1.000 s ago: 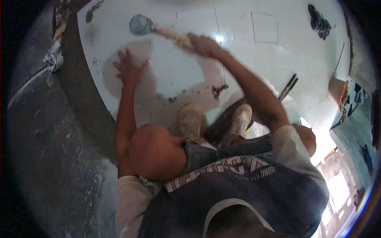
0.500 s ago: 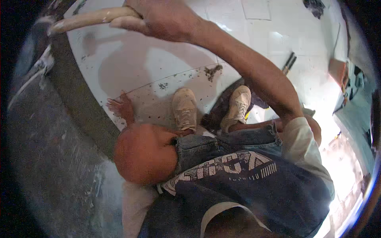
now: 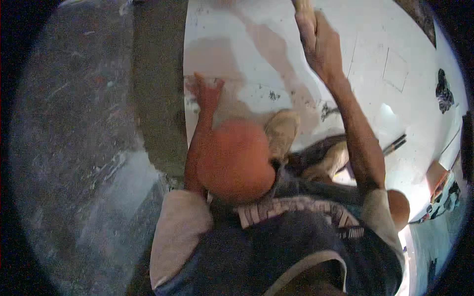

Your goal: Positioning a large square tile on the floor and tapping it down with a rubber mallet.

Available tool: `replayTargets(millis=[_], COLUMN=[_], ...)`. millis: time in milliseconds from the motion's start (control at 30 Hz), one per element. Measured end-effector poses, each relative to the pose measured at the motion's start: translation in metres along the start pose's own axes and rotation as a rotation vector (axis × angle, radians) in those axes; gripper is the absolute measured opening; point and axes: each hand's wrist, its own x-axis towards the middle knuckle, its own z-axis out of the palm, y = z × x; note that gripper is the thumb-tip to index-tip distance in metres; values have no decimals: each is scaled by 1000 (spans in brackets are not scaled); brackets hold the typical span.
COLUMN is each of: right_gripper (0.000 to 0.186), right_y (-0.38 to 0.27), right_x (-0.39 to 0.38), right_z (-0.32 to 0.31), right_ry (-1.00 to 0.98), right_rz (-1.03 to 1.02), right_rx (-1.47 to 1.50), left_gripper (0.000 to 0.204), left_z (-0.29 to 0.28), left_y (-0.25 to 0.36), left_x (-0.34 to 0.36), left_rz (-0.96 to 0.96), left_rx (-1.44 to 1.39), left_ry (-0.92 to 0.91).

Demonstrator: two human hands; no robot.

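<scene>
My left hand (image 3: 207,93) lies flat with fingers spread on a white floor tile (image 3: 237,59), close to the tile's edge. My right hand (image 3: 321,39) is stretched out at the top of the view, closed around a pale wooden tool handle (image 3: 301,6). Only the handle's end shows; the tool's head is out of frame. I am crouched: my bent knee (image 3: 234,163) and two tan shoes (image 3: 281,130) sit between my arms on the tile.
A grey cement strip (image 3: 158,98) borders the tile on the left, with rough grey floor (image 3: 64,148) beyond it. A dark slim tool (image 3: 395,145) and a black rag (image 3: 443,91) lie on the tiles at right. Dark mortar specks (image 3: 271,96) dot the tile.
My right hand swung the wooden-handled tool up close to the camera and now reaches out again toward the top. My left hand stayed pressed on the tile. The view has turned.
</scene>
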Motion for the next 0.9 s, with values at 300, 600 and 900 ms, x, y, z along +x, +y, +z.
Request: replayTargets(millis=[300, 600, 900], right_gripper=[53, 37, 38], right_y=[134, -4, 39], right_x=[-51, 2, -8], right_z=[42, 0, 3], right_ry=[-271, 169, 52], right_rz=[191, 3, 184], right_rx=[-366, 46, -113], left_gripper=[120, 119, 118], left_z=[28, 10, 36], left_y=[-54, -6, -61], left_x=[0, 1, -29], left_rz=[241, 22, 138], left_rx=[-8, 75, -53], left_ry=[127, 78, -65])
